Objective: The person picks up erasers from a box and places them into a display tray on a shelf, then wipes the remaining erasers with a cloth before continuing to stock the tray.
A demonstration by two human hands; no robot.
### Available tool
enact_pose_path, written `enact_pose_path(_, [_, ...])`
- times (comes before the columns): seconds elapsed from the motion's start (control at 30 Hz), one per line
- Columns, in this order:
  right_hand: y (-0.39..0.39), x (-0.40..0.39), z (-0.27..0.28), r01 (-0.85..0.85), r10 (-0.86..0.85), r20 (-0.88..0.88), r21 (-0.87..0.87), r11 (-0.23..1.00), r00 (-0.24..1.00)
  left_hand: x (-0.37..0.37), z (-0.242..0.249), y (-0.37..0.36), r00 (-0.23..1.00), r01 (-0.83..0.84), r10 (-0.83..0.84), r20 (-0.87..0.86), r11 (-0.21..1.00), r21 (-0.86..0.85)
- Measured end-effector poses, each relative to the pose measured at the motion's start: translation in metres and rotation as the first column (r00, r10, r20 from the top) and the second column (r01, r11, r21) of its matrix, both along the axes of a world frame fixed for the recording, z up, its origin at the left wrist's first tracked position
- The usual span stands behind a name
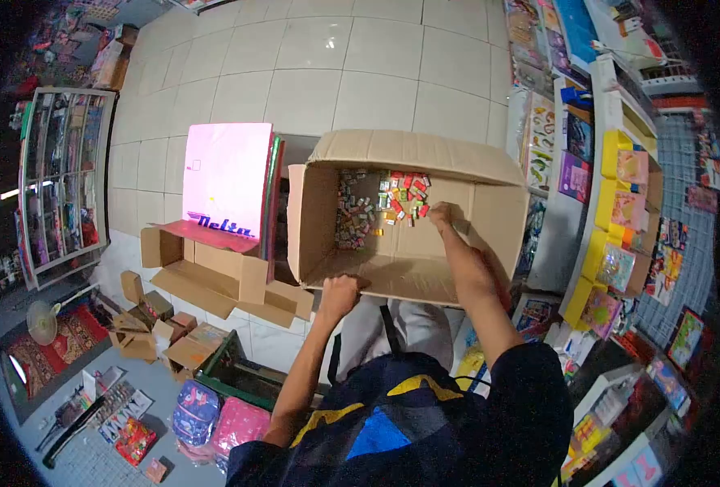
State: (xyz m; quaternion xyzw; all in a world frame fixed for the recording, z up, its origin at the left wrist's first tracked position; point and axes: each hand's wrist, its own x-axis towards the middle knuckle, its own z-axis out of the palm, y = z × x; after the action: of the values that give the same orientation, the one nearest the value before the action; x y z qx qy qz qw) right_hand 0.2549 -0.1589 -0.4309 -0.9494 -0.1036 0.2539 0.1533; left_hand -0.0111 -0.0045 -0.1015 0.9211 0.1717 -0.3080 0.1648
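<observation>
A large open cardboard box (pixel 412 280) stands in front of me. Many small coloured packets (pixel 404 195), red, green, white and orange, lie loose on its bottom, mostly in the left half and the middle. My left hand (pixel 341 296) is closed over the near rim of the box, left of its middle. Inside the box, my right hand (pixel 441 215) has its fingers pressed together just right of the packets; whatever it may hold is too small to make out.
Left of the box are a pink Delta board (pixel 228 174) and an open, narrow carton (pixel 202 280). Backpacks (pixel 197 412), smaller cartons (pixel 197 345) and a fan (pixel 43 323) are at the lower left. Shelves with yellow trays (pixel 607 207) line the right side.
</observation>
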Motion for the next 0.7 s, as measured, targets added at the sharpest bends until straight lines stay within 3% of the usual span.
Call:
enact_pose_path(0.1, [-0.013, 0.017, -0.048, -0.176, 0.160, -0.360, -0.010, 0.984, 0.919, 0.008, 0.008, 0.003, 0.997, -0.056, 0.057, 0.043, 0.998, -0.041])
enact_pose_path(0.17, [0.012, 0.001, 0.027, 0.044, -0.041, -0.206, 0.010, 0.999, 0.978, -0.002, -0.008, 0.003, 0.997, -0.030, 0.032, 0.066, 0.999, -0.025])
enact_pose_path(0.23, [0.019, -0.011, 0.006, 0.151, -0.151, -0.104, -0.002, 0.988, 0.983, 0.001, 0.002, 0.007, 0.985, -0.031, 0.036, 0.171, 0.999, -0.034])
enact_pose_path(0.37, [0.026, -0.012, 0.025, 0.164, -0.163, -0.047, 0.017, 0.986, 0.986, 0.001, 0.002, 0.004, 0.998, -0.042, 0.044, 0.054, 0.998, -0.038])
enact_pose_path(0.4, [0.026, -0.007, 0.026, 0.198, -0.193, -0.221, 0.000, 0.980, 0.956, 0.002, 0.003, 0.005, 0.999, -0.043, 0.044, 0.031, 0.998, -0.048])
enact_pose_path(0.5, [0.022, -0.009, 0.036, 0.339, -0.332, -0.068, 0.182, 0.923, 0.941, 0.008, 0.005, 0.007, 0.998, -0.026, 0.029, 0.057, 0.998, -0.049])
enact_pose_path(0.6, [0.025, -0.008, 0.051, 0.387, -0.395, -0.021, 0.256, 0.886, 0.918, 0.010, 0.009, 0.010, 0.998, -0.006, 0.011, 0.066, 0.998, -0.062])
enact_pose_path(0.7, [0.031, -0.017, 0.074, 0.237, -0.252, -0.026, 0.448, 0.862, 0.967, 0.013, 0.014, 0.012, 0.998, -0.006, 0.011, 0.068, 0.996, -0.085])
